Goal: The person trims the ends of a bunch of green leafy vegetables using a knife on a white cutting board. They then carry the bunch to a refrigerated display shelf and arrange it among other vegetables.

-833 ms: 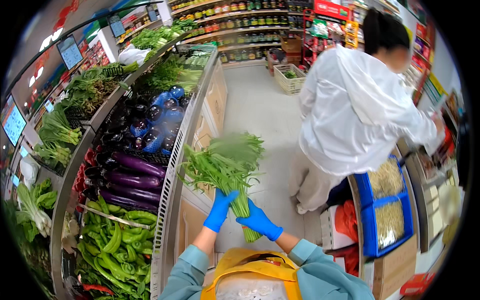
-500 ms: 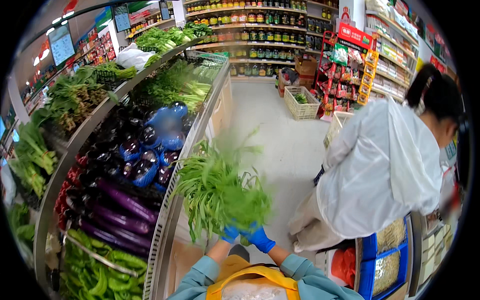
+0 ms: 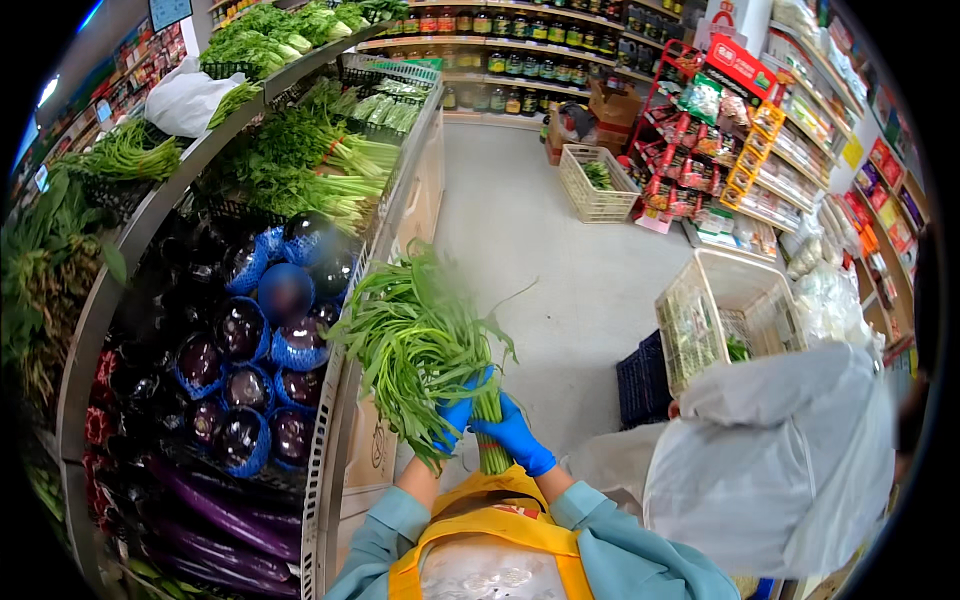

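Grey floor (image 3: 520,220) stretching beyond left hand (image 3: 457,412) and right hand (image 3: 518,438); bench (image 3: 320,440) carrying dark eggplants (image 3: 240,330) at their left. Green leafy bunch (image 3: 425,335) sitting between hands, narrow leaves (image 3: 385,310) drooping leftward; right hand gripping stalks (image 3: 494,457), left grasping higher, partly hidden.

White characters (image 3: 724,52) on red sign (image 3: 741,68)

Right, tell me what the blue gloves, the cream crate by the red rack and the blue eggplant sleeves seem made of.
Blue gloves: probably thin rubber, smooth, matte, fitting closely. Cream crate: likely dull moulded plastic, from its latticed walls. Blue sleeves: perhaps foam or plastic netting, matte, given their mesh.
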Motion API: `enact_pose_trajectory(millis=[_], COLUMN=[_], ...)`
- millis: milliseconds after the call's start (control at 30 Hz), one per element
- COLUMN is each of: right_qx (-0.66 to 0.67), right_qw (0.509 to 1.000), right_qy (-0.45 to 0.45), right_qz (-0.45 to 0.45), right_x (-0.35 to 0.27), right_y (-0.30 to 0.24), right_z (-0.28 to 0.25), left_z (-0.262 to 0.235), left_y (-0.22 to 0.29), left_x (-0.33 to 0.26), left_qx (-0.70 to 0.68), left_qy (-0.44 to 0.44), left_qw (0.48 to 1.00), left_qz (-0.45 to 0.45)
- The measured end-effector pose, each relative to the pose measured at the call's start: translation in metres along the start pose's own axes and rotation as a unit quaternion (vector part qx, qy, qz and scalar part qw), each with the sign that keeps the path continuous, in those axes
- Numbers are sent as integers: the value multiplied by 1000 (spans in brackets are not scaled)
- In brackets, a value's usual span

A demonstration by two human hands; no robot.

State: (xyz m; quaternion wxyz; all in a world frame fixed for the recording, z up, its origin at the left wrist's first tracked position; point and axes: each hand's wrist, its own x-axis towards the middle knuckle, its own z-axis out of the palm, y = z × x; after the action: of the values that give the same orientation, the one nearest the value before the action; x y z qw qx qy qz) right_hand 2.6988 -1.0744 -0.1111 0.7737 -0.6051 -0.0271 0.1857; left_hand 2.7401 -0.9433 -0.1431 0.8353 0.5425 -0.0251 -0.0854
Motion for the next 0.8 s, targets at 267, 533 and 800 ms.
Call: enact_pose_trajectory(millis=[267, 533, 800], right_qx=[109, 303, 330], right_qw=[990, 922, 886], right_qy=[-90, -216, -242], right_qz=[-26, 111, 216], right_x=[158, 272, 313], right_y=[-59, -98, -119], right_z=[-53, -110, -112], left_z=[-7, 22, 10], left_y=[64, 151, 157], left_x=[153, 248, 271], left_qx=[138, 264, 171], left_qy=[-30, 75, 103], left_qw=[989, 962, 980], left_qz=[35, 11, 19])
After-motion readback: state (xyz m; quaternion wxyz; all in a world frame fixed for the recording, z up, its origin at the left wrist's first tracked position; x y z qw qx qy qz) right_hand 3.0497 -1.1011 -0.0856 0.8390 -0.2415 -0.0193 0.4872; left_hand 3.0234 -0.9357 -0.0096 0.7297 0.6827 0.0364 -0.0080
